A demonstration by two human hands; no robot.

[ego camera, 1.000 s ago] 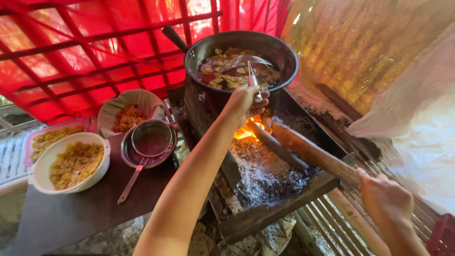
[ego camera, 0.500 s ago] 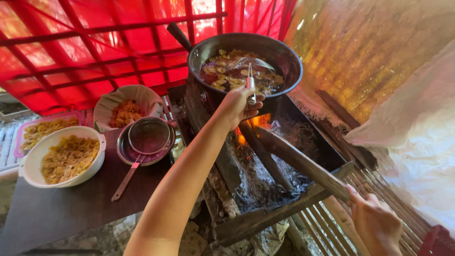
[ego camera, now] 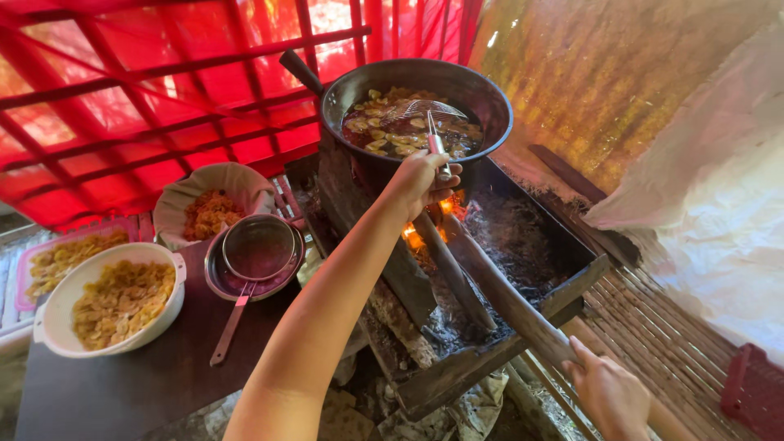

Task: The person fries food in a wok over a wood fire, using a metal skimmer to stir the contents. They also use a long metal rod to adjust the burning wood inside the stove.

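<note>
Mid-fry stir: left hand [ego camera: 425, 175] gripped wire skimmer [ego camera: 431, 114] in black pan [ego camera: 482, 94] at 12 o'clock, right hand [ego camera: 608, 392] closed on firewood log [ego camera: 498, 286]; next likely needs lifting chips.

A large round black metal frying pan [ego camera: 490, 106] is sitting on the blackened wooden firebox [ego camera: 523, 327], behind the long grey firewood logs [ego camera: 482, 282] lying in the ash. The left hand [ego camera: 420, 181] is holding a wire mesh skimmer [ego camera: 425, 110] inside the pan. The right hand [ego camera: 608, 396] is gripping a log's near end. Left of the firebox, a round white plastic bowl of chips [ego camera: 57, 327] is standing before a cloth-lined basket [ego camera: 245, 180], a small metal strainer [ego camera: 257, 249] lying between them.
</note>
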